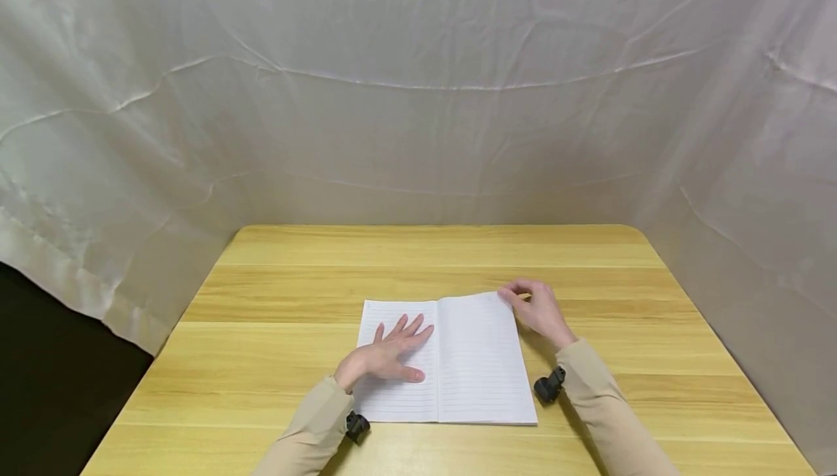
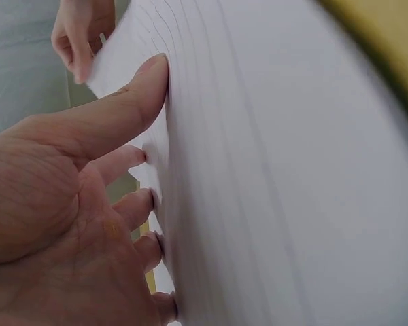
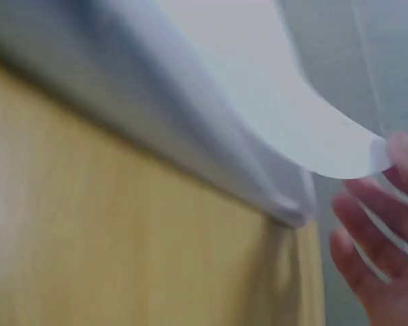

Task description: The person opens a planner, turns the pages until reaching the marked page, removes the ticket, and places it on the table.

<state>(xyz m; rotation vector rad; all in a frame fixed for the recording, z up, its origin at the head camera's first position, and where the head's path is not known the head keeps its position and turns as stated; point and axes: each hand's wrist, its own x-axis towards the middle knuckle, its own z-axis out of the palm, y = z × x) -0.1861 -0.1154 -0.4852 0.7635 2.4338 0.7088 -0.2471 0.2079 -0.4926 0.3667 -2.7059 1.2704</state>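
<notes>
Pinching the far right corner of the notebook (image 1: 480,381), my right hand (image 1: 536,312) has thumb and forefinger together on what looks like a single leaf (image 3: 340,146). The leaf bows up, so that its corner stands clear of the sheets in the notebook's right half. My left hand (image 1: 391,356) rests on the notebook's left half, fingers and thumb spread apart, fingertips touching the paper and gripping nothing. Between my hands, the notebook lies spread flat apart from that raised leaf, its fold running away from me and ruled lines on both halves.

I judge the leaf very light and floppy, smooth enough to slip from a loose pinch, and easily creased or torn if tugged. Its outer corner, well away from the notebook's fold, seems the best place to take hold, with spread fingers steadying the other half.

Under the notebook and reaching out around it is the wood-grained desk (image 1: 275,345); well beyond the notebook hangs a wrinkled, pale curtain (image 1: 445,149).
</notes>
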